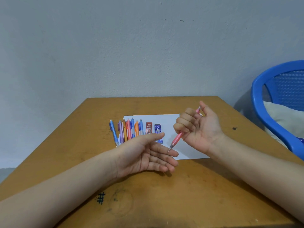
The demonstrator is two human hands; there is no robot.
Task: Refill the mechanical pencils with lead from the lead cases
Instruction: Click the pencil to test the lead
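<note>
Head view: the right hand (197, 127) fists round the pink pencil (176, 139), thumb by its cap. The tip points to 7 o'clock at the left hand (148, 155), which lies flat, palm up; whether they touch is unclear. This looks like a click test: press briefly and keep the palm beneath. The red case (149, 128) and blue case (157, 128) lie at its 12 o'clock, the pencils (128, 130) at 10.

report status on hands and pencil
Right hand grips pink pencil, tip down. Left hand open under the tip. Red case and blue case lie on paper. Nothing in the way.
</note>
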